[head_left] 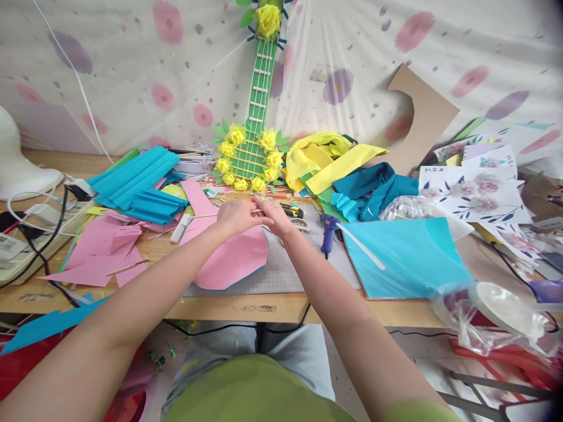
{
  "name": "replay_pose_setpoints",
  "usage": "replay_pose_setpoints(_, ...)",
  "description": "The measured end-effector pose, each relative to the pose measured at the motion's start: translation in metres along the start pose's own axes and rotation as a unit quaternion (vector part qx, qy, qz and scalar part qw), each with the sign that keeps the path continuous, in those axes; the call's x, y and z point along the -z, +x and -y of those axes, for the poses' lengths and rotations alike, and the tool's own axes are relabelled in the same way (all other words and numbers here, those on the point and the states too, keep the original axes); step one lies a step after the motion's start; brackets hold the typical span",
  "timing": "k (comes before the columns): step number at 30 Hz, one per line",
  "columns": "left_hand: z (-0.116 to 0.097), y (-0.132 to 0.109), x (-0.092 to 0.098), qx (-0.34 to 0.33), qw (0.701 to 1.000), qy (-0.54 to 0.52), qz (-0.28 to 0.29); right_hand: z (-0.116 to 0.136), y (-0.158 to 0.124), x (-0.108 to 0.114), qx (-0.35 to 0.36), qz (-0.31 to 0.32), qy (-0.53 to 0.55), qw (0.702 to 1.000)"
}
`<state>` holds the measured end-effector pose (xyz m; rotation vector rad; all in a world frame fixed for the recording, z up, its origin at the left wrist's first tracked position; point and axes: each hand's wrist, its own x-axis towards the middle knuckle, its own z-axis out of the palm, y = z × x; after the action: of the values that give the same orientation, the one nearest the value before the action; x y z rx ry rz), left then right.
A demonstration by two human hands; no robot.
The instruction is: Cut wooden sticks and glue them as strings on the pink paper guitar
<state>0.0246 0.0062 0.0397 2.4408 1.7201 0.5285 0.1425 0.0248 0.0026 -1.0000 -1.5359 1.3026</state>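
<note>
Pinching one thin wooden stick (202, 215), left hand (237, 218) and right hand (276, 215) together over pink paper (229, 258), bench (264, 308) middle; steady fingers needed.

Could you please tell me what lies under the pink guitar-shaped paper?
A grey mat and a blue edge show beneath the pink guitar-shaped paper; the rest is covered. Left hand and right hand pinch a stick above it.

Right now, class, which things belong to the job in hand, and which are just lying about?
In hand: left hand, right hand, thin wooden stick, pink paper cut-out.
Lying about: glue gun, blue card, green paper guitar, folded teal paper.
</note>
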Motion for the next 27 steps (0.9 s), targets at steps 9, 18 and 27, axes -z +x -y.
replay_pose_setpoints(9, 0.012, 0.012, 0.017, -0.016, 0.999, 0.036, -0.001, -0.003, -0.004, 0.015, -0.034, 0.018, -0.047, 0.998)
replay_pose_setpoints(18, 0.03, 0.005, 0.017, 0.046, 0.996, 0.073, -0.032, -0.021, -0.001, 0.044, -0.118, -0.045, -0.164, 0.978)
replay_pose_setpoints(27, 0.035, 0.001, 0.009, 0.09, 0.993, 0.08, 0.008, -0.052, 0.014, 0.038, -0.11, -0.074, -0.358, 0.924)
